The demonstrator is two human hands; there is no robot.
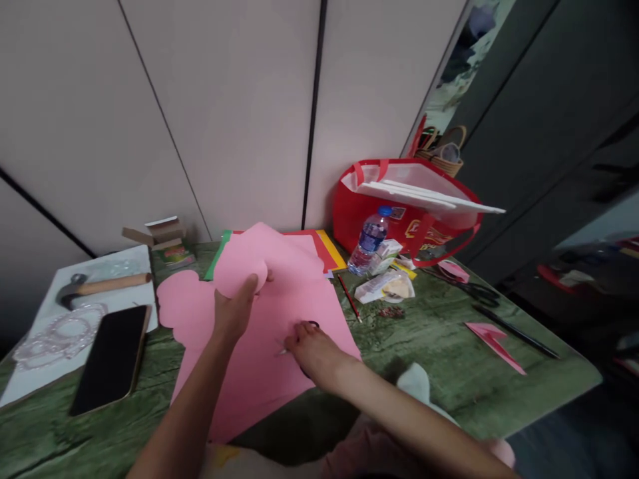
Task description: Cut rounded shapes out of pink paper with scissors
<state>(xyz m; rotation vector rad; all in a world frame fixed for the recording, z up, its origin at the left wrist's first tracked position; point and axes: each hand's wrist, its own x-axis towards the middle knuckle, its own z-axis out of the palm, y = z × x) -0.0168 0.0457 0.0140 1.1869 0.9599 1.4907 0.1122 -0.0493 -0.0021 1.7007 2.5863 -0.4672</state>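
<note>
Left of centre, the left hand [234,307] pinches smooth, curved-edged pink paper [244,261]; near centre, the right hand [315,352] grips loop-handled scissors [314,324].

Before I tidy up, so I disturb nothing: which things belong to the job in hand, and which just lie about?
In use:
pink paper, in the left hand
scissors, in the right hand

Lying about, seemingly:
hammer
phone
bottle
bag
</note>
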